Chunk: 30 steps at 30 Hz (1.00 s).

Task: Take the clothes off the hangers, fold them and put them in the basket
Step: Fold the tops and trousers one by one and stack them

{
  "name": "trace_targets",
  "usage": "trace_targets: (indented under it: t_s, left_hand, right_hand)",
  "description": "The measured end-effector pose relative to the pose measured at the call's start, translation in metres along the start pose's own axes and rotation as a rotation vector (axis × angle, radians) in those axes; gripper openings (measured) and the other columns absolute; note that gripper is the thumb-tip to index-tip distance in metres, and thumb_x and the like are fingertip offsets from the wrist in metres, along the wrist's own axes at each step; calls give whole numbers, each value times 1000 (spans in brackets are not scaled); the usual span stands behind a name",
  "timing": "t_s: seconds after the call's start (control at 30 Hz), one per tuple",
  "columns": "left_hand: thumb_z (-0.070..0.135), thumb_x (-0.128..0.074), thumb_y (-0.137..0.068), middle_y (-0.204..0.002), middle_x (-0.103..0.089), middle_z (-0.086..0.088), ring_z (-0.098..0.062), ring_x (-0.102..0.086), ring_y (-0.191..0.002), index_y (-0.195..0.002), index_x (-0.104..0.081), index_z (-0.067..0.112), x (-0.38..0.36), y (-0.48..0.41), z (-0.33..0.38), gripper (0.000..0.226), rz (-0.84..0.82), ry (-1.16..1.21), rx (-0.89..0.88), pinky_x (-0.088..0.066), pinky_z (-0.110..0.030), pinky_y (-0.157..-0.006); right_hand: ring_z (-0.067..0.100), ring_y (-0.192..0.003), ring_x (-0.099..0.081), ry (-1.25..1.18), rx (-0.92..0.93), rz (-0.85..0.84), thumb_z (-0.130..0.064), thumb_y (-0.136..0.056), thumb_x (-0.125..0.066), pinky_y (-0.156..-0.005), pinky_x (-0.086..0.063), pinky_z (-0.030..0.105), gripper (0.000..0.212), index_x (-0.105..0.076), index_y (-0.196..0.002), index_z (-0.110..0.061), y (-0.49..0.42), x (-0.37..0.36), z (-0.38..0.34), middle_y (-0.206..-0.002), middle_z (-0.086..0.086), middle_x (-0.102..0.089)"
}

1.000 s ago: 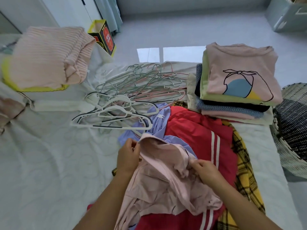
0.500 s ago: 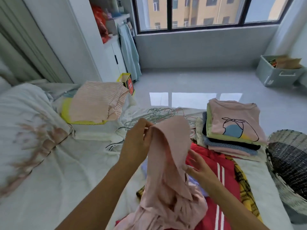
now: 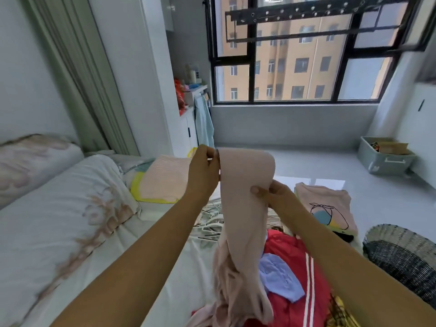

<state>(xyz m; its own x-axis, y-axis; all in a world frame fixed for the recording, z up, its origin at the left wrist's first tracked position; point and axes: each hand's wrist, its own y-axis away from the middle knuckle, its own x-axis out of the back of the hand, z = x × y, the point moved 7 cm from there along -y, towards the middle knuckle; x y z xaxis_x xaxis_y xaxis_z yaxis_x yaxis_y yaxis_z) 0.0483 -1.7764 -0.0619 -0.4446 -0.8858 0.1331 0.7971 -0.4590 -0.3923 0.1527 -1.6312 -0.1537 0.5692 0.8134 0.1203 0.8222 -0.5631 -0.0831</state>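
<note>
A pale pink garment (image 3: pixel 245 197) is held up above the bed (image 3: pixel 94 232). Its upper corner is pinched between the curled fingers and thumb of the left hand (image 3: pixel 204 172), and the opposite edge is gripped lower down by the right hand (image 3: pixel 274 194). It is probably raised this way so that its length hangs straight before folding. No hanger is seen in it. Its lower end is bunched on the unfolded heap, over a red garment (image 3: pixel 295 267) with white stripes and a pale blue one (image 3: pixel 280 277). Bare hangers (image 3: pixel 210 223) are piled mid-bed, apart from the clothes. A folded stack (image 3: pixel 323 206) is kept at the bed's right edge, near the woven basket (image 3: pixel 401 253), presumably for easy transfer. No brand or legible writing is seen; only a line drawing is printed on the stack's top piece.
</note>
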Motion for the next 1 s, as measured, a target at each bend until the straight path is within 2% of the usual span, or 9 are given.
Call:
trace_targets:
  t_s: [0.13, 0.3, 0.43, 0.57, 0.6, 0.67, 0.73, 0.83, 1.0]
  left_hand:
    - [9, -48, -94, -90, -59, -9, -15, -62, -83, -83, -54, 9, 37, -10, -2, 13, -116, 292, 121, -56, -26, -62]
    - [-5, -37, -94, -99, -65, -11, -21, -67, -89, -100, -58, 3, 84, -16, -61, 24, -286, 581, 322, -58, -31, -76]
    - [-4, -54, -89, -102, -59, -9, -19, -57, -90, -104, -55, 10, 109, 4, -139, 20, -458, 317, 428, -49, -24, -77]
    - [16, -71, -81, -131, -51, 0, -10, -48, -119, -130, -46, 13, 113, 5, -186, 55, -677, -15, 286, -43, -21, -95]
    - [15, -70, -83, -130, -54, 1, -7, -50, -119, -131, -47, 12, 111, 2, -187, 53, -714, -5, 256, -43, -21, -96]
    - [6, -64, -85, -111, -65, -3, -3, -61, -94, -118, -56, 7, 106, -6, -180, 34, -759, 43, 261, -47, -17, -79]
    - [14, -59, -79, -83, -64, 2, -2, -55, -70, -91, -64, 9, 109, -19, -168, 14, -742, -9, 199, -44, -20, -68]
    - [21, -61, -82, -58, -54, 12, -1, -47, -58, -68, -58, 15, 133, -45, -161, 15, -641, 50, 219, -40, -19, -59]
    - [33, -58, -71, -61, -43, 7, -10, -36, -62, -64, -45, 18, 204, -84, -139, 21, -330, 30, 174, -28, -26, -59]
  right_hand:
    - [19, -92, -65, -200, 78, 49, -15, -90, -57, -84, -54, 36, 14, -61, -103, -21, -13, -12, -70, -107, 6, -67]
    - [15, -88, -63, -61, 150, -24, -13, -91, -56, -76, -54, 24, 17, -59, -107, -18, -45, -63, -143, -101, 0, -66]
    - [14, -91, -62, -18, 166, 0, -18, -92, -57, -81, -52, 27, 17, -58, -108, -20, -65, -110, -184, -100, -2, -65]
    - [16, -94, -62, -93, 212, 29, -19, -92, -56, -85, -54, 32, 14, -60, -104, -23, -75, -134, -219, -103, 0, -65]
    - [16, -95, -62, -100, 224, 43, -19, -91, -56, -86, -54, 32, 15, -59, -105, -23, -76, -136, -226, -105, 0, -65]
    - [17, -97, -62, -83, 247, 76, -19, -91, -56, -87, -54, 31, 20, -58, -111, -20, -76, -135, -238, -109, 1, -65]
    - [17, -97, -62, -79, 257, 123, -19, -91, -57, -84, -54, 29, 26, -56, -117, -17, -75, -128, -246, -110, 2, -65]
    - [14, -93, -63, -107, 249, 196, -19, -91, -57, -72, -56, 24, 28, -56, -119, -16, -71, -109, -249, -107, -1, -66]
    - [12, -88, -61, -87, 191, 276, -21, -94, -53, -68, -55, 24, 15, -57, -108, -23, -63, -87, -229, -100, -5, -64]
